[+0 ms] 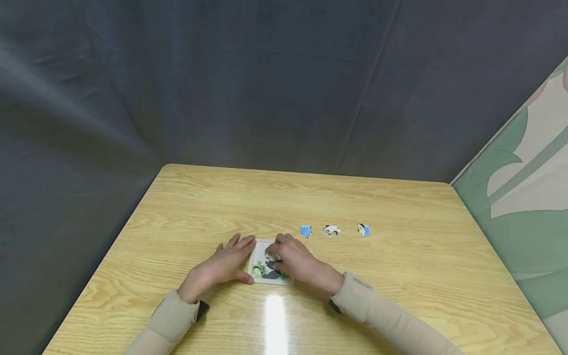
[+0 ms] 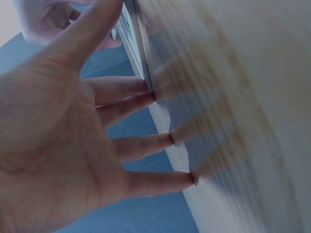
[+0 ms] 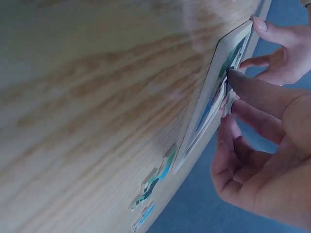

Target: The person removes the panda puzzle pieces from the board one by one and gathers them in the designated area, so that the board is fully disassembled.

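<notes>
A small white-rimmed puzzle tray [image 1: 271, 282] lies on the table with panda and green leaf pieces in its lower part; its upper left is bare white. My left hand [image 1: 224, 261] rests along the tray's left side, fingers spread and straight, thumb at the lower left corner. Over the tray, my right hand [image 1: 297, 259] pinches a jigsaw piece [image 3: 229, 102] between thumb and fingers. In the right wrist view that piece is tilted close above the tray, its picture mostly hidden by the fingers.
Beyond the tray, to the right, lie a blue piece [image 1: 305, 230], a panda-face piece [image 1: 331, 230] and a blue-and-white panda piece [image 1: 363, 230]. The wooden table [image 1: 399, 276] meets a dark curtain [image 1: 284, 88] behind and a leaf-patterned cloth [image 1: 523, 197] at right.
</notes>
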`<move>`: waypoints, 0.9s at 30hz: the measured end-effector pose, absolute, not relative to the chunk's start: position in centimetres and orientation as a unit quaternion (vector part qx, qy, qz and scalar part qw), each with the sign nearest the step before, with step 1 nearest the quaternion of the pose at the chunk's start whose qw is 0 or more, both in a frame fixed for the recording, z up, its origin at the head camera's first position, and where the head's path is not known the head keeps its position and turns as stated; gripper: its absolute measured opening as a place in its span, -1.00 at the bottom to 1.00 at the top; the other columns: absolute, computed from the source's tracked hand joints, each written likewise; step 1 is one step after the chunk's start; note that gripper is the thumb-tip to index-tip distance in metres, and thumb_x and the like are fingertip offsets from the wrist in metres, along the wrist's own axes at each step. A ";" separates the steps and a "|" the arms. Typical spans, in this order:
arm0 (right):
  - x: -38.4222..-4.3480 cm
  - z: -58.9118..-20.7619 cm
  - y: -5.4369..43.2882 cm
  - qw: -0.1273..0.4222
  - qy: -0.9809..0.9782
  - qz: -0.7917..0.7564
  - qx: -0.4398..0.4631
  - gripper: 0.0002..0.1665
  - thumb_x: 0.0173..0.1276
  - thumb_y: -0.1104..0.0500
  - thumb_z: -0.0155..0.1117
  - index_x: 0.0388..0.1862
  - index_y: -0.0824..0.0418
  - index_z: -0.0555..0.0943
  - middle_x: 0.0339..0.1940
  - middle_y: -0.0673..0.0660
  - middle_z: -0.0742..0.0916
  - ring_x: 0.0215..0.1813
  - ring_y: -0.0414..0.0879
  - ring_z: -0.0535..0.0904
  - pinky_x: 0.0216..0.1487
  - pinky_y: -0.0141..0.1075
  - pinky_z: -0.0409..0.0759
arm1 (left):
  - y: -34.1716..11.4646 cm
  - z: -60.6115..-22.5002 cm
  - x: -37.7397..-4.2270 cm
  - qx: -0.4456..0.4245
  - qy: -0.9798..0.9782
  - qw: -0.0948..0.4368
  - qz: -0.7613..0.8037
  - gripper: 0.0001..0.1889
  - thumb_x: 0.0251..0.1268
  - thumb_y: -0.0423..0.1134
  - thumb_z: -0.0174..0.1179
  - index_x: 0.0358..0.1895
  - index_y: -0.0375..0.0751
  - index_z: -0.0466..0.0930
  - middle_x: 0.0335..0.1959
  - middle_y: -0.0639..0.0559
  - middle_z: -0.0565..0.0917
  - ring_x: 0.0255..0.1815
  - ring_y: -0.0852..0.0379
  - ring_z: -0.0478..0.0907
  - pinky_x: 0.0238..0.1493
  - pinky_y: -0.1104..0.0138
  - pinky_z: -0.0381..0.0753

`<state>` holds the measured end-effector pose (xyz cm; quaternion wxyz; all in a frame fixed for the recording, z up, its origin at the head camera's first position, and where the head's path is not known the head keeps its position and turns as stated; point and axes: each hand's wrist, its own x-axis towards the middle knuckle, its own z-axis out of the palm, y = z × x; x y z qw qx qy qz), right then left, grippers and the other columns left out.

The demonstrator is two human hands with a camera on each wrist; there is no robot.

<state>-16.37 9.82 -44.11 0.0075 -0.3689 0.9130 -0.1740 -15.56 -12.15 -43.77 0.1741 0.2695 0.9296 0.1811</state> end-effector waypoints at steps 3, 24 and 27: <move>-16.3 -44.2 9.8 -0.002 0.914 -0.168 -0.370 -0.58 0.07 0.22 0.53 -0.04 0.19 0.71 -0.33 0.02 0.58 -0.33 -0.16 0.40 -0.38 -0.42 0.38 | -12.2 -43.7 -15.6 0.270 0.930 0.173 0.177 -0.01 0.03 0.06 0.39 0.47 -0.34 0.13 0.52 -0.13 0.09 0.49 -0.37 -0.12 0.20 -0.43 0.06; -15.7 -44.3 9.3 -0.088 0.901 -0.025 -0.423 -0.64 0.04 0.28 0.47 -0.14 0.08 0.66 -0.25 0.03 0.60 -0.26 -0.12 0.47 -0.35 -0.34 0.42 | -12.2 -43.8 -15.6 0.267 0.930 0.175 0.182 -0.02 0.03 0.06 0.38 0.47 -0.33 0.13 0.52 -0.12 0.11 0.49 -0.37 -0.12 0.19 -0.44 0.06; -15.5 -44.3 9.2 -0.112 0.896 0.010 -0.430 -0.65 0.03 0.24 0.50 -0.16 0.07 0.65 -0.23 0.03 0.61 -0.24 -0.11 0.49 -0.34 -0.31 0.45 | -12.1 -43.7 -15.7 0.266 0.930 0.177 0.184 -0.02 0.04 0.05 0.39 0.47 -0.33 0.13 0.52 -0.11 0.11 0.49 -0.37 -0.12 0.19 -0.44 0.07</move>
